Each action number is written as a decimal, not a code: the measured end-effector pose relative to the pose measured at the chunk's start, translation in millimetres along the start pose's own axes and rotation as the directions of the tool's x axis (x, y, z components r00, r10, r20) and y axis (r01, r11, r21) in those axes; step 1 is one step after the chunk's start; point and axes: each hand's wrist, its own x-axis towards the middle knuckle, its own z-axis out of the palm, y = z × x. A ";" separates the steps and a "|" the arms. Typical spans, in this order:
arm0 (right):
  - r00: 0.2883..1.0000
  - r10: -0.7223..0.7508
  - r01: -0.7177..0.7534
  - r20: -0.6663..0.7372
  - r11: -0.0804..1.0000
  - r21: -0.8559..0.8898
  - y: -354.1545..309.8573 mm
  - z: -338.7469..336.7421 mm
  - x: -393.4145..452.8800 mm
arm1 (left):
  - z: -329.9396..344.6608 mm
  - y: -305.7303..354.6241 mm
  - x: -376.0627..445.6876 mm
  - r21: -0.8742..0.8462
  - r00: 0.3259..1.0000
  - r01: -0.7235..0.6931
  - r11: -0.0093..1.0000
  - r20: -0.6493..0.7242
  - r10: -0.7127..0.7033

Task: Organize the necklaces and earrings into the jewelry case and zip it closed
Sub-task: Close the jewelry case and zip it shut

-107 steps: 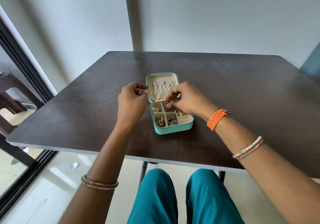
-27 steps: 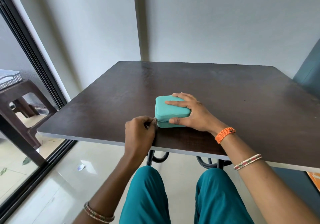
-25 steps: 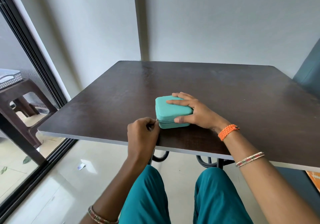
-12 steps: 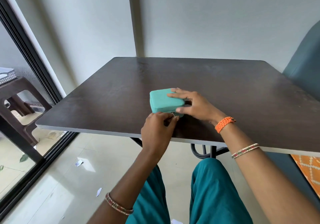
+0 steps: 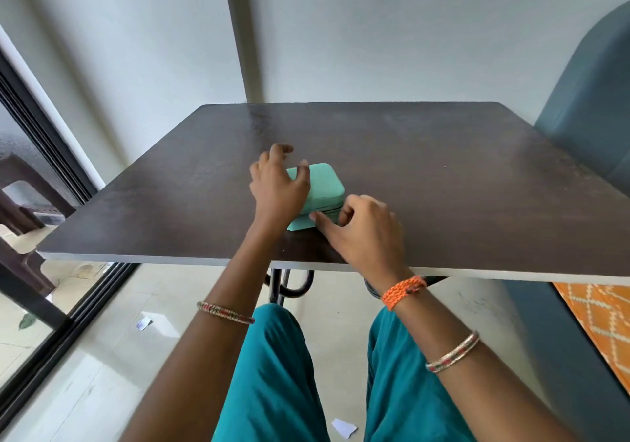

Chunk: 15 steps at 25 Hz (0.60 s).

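Half a second earlier the left hand [image 5: 278,187] had been pinching at the zip on the near face of the case [image 5: 318,196] while the right hand [image 5: 364,233] lay flat over the lid; now the roles had swapped. The left hand rested on the left part of the lid with its fingers loosely spread, steadying rather than gripping, and the right hand had come to the near right corner, thumb along the front seam and fingers curled at the corner; whether they pinched the zip pull could not be told. The lid was down, so the jewelry was already inside, and the zip run seemed to have passed around the front toward the right side, probably near its end. The case sat on the table [image 5: 443,175], near the front edge and roughly midway across. It was close to square, its slightly longer axis running from near left to far right, zip seam facing the person.
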 end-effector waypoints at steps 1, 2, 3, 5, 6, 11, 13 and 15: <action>1.000 -0.017 0.016 -0.015 0.996 -0.084 -4.8 4.5 -3.2 | 5.9 -2.4 1.6 -0.004 0.998 0.036 0.999 0.061 -0.035; 0.999 -0.040 0.036 -0.022 0.987 -0.157 -8.2 9.0 -5.5 | 10.3 -6.0 1.2 -0.035 0.995 0.055 0.998 0.088 -0.052; 0.997 -0.063 0.055 -0.036 0.977 -0.205 -9.7 12.9 -6.9 | 12.8 -8.8 -0.8 -0.086 0.995 0.066 0.994 0.080 -0.059; 0.993 -0.084 0.064 -0.080 0.972 -0.227 -11.3 17.0 -8.5 | 13.8 -11.3 -4.1 -0.143 0.997 0.073 0.987 0.039 -0.068; 0.993 -0.076 0.056 -0.092 0.977 -0.204 -13.3 18.0 -9.0 | 12.9 -10.9 -5.6 -0.137 0.997 0.070 0.988 0.033 -0.066; 0.988 0.138 -0.151 0.074 0.965 0.213 0.8 -0.8 10.1 | 11.3 -11.4 -5.7 -0.167 0.997 0.068 0.984 0.030 -0.064; 0.981 0.178 -0.191 0.081 0.960 0.205 17.1 -11.3 21.7 | 11.3 -12.0 -7.2 -0.183 0.988 0.150 0.972 0.056 -0.142; 0.976 0.209 -0.217 0.063 0.958 0.185 25.9 -16.0 35.6 | 9.8 -12.1 -7.8 -0.185 0.978 0.203 0.962 0.084 -0.190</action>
